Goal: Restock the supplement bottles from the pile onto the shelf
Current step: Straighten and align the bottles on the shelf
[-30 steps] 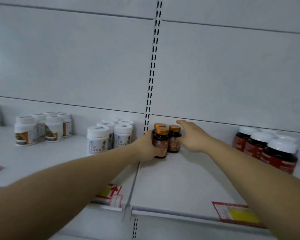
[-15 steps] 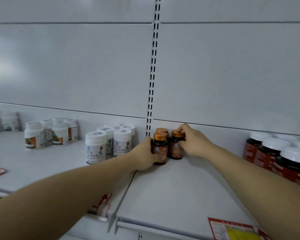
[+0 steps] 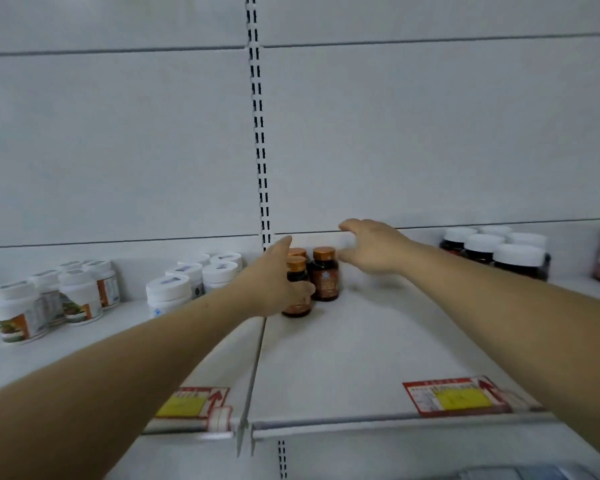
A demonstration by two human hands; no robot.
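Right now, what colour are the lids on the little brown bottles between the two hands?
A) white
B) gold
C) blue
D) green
B: the brown bottles standing between the left hand and the right hand have shiny gold-orange lids; the white lids belong to other bottles further along the shelf.

Single head view, facing forward, slightly down, close to shelf (image 3: 361,358)

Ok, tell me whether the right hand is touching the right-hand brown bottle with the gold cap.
Apart. In the head view the right hand hovers open, its fingers spread, and white shelf wall shows between the fingertips and the bottle.
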